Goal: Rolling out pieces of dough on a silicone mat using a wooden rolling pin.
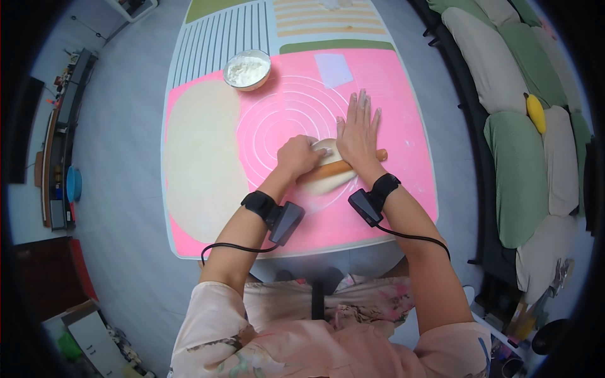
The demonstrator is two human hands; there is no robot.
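Observation:
A small piece of pale dough [329,184] lies on the pink mat in front of me, with a wooden rolling pin [331,170] across it at a slant. My left hand [299,156] is closed at the dough's upper left edge, its thumb resting over the dough; the fingertips are partly hidden. Over the right part of the pin lies my right hand [359,133], fingers stretched out and pointing away from me. The pin's right tip shows past my right wrist. To the left, a large thin sheet of rolled dough [205,157] covers that side of the mat.
A glass bowl of white flour [247,70] stands at the far left of the pink mat [403,126]. Near the mat's far edge lies a pale flat scraper [334,70]. A sofa with green and beige cushions [520,176] runs along the right. Both wrists wear strapped devices with cables.

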